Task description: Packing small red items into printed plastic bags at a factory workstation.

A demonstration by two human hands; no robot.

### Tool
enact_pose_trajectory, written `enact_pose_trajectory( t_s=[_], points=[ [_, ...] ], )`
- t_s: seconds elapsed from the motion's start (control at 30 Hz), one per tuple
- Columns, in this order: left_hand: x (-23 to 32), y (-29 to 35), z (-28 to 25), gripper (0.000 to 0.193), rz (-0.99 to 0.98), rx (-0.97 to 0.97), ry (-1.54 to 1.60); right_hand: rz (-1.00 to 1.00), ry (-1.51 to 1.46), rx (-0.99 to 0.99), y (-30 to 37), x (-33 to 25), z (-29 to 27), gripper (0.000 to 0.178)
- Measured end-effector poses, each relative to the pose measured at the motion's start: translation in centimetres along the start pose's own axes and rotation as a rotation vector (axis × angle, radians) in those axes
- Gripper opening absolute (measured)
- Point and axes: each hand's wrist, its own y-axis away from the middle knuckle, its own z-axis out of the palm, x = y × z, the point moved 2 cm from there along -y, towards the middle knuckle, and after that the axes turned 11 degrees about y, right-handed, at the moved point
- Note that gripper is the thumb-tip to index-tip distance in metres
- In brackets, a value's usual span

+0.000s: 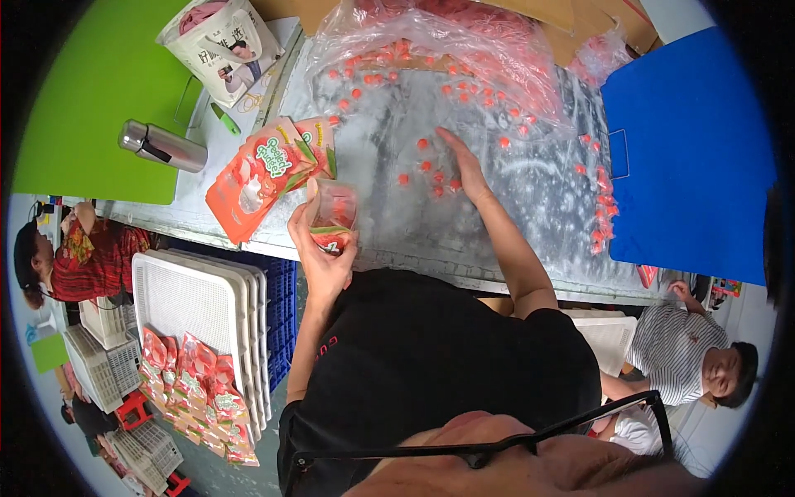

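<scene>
My left hand (325,263) grips an upright red-and-clear pouch (336,205), its top spread apart and some red pieces showing through its wall. My right hand (465,170) rests on its edge at the tabletop with fingers stretched out and nothing held. Just left of that palm lies a small group of red wrapped balls (426,166). A fanned stack of flat red pouches (263,176) lies beside the held pouch, to its left.
A large clear plastic bag (505,66) of red balls spills across the table's far side. More balls line a blue panel (691,157) at right. A steel flask (163,146) and white bag (220,51) stand left. Filled pouches (195,389) lie on stacked white trays (190,290).
</scene>
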Motion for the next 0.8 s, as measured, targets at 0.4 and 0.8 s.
enact_pose_trajectory(
  t_s=[0.4, 0.8],
  points=[
    [0.3, -0.4, -0.1, 0.082, 0.009, 0.004, -0.011, -0.715, 0.864, -0.153, 0.8, -2.6, 6.7, 0.059],
    [-0.3, -0.2, -0.4, 0.082, -0.038, 0.035, 0.017, -0.330, 0.565, 0.002, 1.4, -3.9, 4.2, 0.055]
  ],
)
